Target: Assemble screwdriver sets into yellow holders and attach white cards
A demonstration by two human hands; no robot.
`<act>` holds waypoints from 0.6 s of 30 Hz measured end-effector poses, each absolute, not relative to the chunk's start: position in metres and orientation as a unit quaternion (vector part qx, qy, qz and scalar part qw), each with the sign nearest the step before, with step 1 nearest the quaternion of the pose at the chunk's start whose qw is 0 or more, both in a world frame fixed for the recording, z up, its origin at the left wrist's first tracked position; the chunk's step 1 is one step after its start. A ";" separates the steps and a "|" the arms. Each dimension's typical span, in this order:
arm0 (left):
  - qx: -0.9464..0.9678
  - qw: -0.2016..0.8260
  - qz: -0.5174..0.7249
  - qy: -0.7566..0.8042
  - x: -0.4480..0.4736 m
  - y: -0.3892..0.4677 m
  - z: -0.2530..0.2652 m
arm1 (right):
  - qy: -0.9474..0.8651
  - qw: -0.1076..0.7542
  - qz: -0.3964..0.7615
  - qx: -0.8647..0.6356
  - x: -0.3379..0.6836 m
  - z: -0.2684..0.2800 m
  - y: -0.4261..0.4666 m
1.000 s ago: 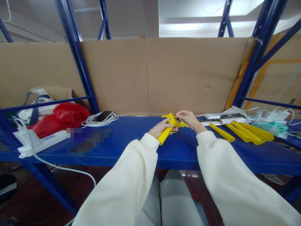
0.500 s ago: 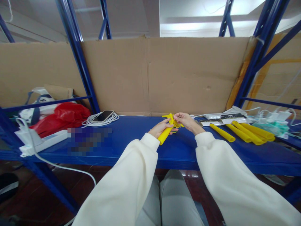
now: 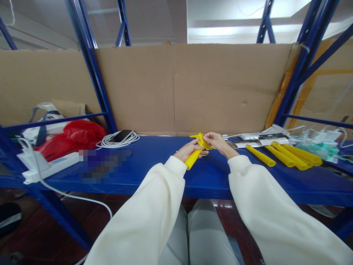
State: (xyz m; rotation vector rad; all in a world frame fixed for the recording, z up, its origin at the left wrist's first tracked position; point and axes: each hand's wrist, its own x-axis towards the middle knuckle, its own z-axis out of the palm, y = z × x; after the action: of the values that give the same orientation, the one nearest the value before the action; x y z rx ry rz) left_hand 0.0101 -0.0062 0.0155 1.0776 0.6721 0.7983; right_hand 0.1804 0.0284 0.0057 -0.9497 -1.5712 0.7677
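Head view showed a yellow tube (image 3: pixel 193 159) held aslant over the blue bench (image 3: pixel 154 165), between the person's two hands. The left hand (image 3: pixel 188 150) was curled around it just below its ragged upper end (image 3: pixel 201 139), with the smooth lower end poking out toward the person. The right hand (image 3: pixel 217 142) had thumb and fingertips pinched together at that upper end, where yellow flaps stuck out; which flap it gripped was too small to tell. The tube looked light, thin-walled and soft enough to crush, with a smooth surface that might slip under a loose hold. Its round lower length seemed the steadier place to grasp, with a gentle squeeze; the flaps looked floppier, better suited to fingertips. Several other yellow tubes (image 3: pixel 260 155) lay on the bench to the right, near flat packets (image 3: pixel 273 140).
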 end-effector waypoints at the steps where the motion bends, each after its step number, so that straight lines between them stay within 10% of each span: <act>1: 0.489 0.731 0.363 0.307 0.010 -0.006 0.016 | -0.663 0.546 0.322 -0.399 0.180 0.005 0.028; 18: 0.516 0.707 0.369 0.313 0.010 -0.016 0.022 | -0.652 0.542 0.325 -0.420 0.190 0.000 0.040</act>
State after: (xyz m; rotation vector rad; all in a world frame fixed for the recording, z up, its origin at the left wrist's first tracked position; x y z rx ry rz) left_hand 0.0103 -0.0155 0.0218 1.1452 0.6959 0.8197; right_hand 0.1903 0.0398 -0.0001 -0.9977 -1.5479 0.7718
